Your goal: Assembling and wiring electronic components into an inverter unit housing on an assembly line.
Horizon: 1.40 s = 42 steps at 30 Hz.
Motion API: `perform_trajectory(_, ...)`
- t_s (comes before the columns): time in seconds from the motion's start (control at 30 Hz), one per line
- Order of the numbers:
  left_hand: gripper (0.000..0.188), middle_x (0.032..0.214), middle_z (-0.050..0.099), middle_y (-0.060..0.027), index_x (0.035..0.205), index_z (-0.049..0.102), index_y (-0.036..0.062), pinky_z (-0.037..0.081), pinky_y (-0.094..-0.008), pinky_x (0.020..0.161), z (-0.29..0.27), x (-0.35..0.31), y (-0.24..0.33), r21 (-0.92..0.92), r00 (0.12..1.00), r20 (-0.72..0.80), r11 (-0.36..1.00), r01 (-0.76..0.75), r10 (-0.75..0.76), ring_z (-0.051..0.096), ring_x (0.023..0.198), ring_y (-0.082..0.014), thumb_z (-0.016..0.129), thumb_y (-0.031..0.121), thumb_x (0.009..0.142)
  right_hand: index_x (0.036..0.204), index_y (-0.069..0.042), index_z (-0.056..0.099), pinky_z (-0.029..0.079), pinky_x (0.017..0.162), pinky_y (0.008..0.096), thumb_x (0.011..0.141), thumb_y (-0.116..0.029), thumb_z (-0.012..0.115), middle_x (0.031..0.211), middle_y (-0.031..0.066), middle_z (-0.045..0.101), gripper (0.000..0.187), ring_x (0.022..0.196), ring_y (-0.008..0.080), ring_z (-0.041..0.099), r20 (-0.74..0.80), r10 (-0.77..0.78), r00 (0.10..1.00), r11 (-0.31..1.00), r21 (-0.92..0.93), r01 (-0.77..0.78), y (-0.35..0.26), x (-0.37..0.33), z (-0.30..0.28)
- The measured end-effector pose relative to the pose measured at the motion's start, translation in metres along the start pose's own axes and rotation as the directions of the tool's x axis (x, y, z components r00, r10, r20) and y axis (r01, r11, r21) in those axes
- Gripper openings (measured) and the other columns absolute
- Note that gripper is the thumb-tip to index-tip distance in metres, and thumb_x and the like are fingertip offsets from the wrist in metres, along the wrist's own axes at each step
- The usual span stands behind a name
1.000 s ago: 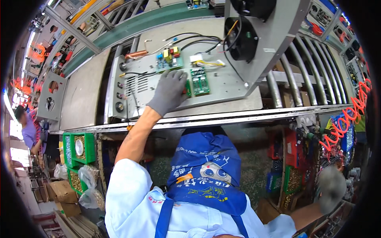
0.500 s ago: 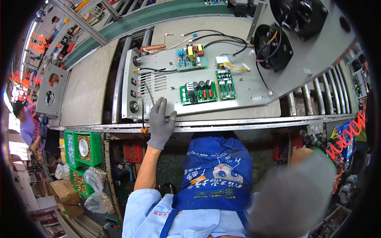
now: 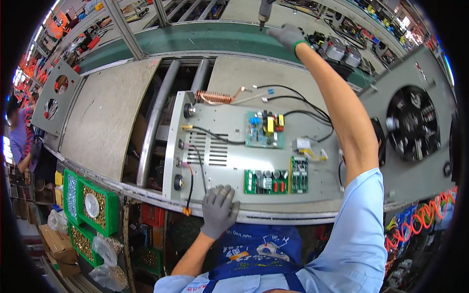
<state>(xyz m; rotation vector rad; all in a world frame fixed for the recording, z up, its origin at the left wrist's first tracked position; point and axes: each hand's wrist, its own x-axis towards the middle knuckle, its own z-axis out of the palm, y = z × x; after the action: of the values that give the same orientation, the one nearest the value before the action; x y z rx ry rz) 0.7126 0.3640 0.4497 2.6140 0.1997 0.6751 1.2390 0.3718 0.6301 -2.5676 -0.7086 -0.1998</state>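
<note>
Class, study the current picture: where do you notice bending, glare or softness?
Head view: the bench's front rail curves and the corners fall black; head view: pale glare lies on the grey metal plate; head view: the gloved left hand looks fairly clear, the person in purple at far left softer.

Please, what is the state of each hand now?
Left hand: open, at near edge of metal base.
Right hand: near hanging driver, not gripping it; openness unclear.
</note>
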Motion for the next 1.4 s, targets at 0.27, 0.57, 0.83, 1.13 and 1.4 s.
perform_trajectory(0.27,0.03,0.115,0.067,-0.0094,0.106,0.069,0.0072,0.047,-0.0458,0.095,-0.004,0.002,-0.003,-0.046,0.997,0.082,0.999,0.011,-0.007,0.061,0.109,-0.0291,0.071,0.017,0.077,0.101,-0.005,0.065,0.056,0.072,0.0385,0.074,-0.038,0.083,0.086,0.0124,0.071,0.046,0.078,0.026,0.069,-0.355,0.068,0.933,0.827,0.542,0.146,0.005,0.151,0.054)
perform_trajectory(0.57,0.033,0.123,0.062,-0.0102,0.114,0.064,0.0044,0.046,-0.0451,0.103,-0.01,-0.012,-0.009,-0.147,1.0,-0.009,0.989,-0.005,0.004,0.059,0.117,-0.029,0.069,0.021,0.086,0.103,-0.009,0.071,0.044,0.058,0.0274,0.091,-0.031,0.071,0.08,0.0013,0.064,0.025,0.069,0.0095,0.058,-0.262,-0.109,0.959,0.683,0.681,0.264,0.038,0.172,0.012)
perform_trajectory(0.83,0.018,0.111,0.064,-0.0129,0.1,0.064,0.0053,0.053,-0.0435,0.088,-0.057,-0.038,-0.011,-0.122,0.891,-0.453,0.986,-0.11,0.043,0.062,0.11,-0.0322,0.061,0.009,0.083,0.116,-0.006,0.064,0.047,0.067,0.0261,0.094,-0.024,0.066,0.098,0.0054,0.064,0.029,0.081,0.0111,0.06,-0.131,-0.25,0.959,0.114,0.98,0.164,-0.049,-0.083,-0.082)
perform_trajectory(1.13,0.072,0.126,0.061,-0.023,0.131,0.054,0.001,0.039,-0.0498,0.106,-0.289,-0.135,-0.231,0.48,0.574,-0.644,0.317,0.818,-0.505,0.056,0.119,-0.038,0.073,0.051,0.083,0.12,-0.001,0.058,0.05,0.07,0.0262,0.085,-0.015,0.064,0.103,0.0098,0.061,0.038,0.08,0.0135,0.059,-0.025,-0.132,0.991,0.315,0.947,0.065,0.0,-0.373,-0.09)
perform_trajectory(1.4,0.081,0.133,0.065,-0.0173,0.13,0.067,0.0172,0.049,-0.0488,0.098,-0.33,-0.186,-0.352,0.514,0.568,-0.324,0.364,0.777,-0.756,0.064,0.12,-0.0362,0.05,0.08,0.082,0.105,-0.004,0.064,0.036,0.046,0.0202,0.084,-0.002,0.069,0.078,-0.001,0.058,0.022,0.055,0.0032,0.047,0.093,0.159,0.983,0.275,0.952,-0.135,0.059,-0.459,-0.066)
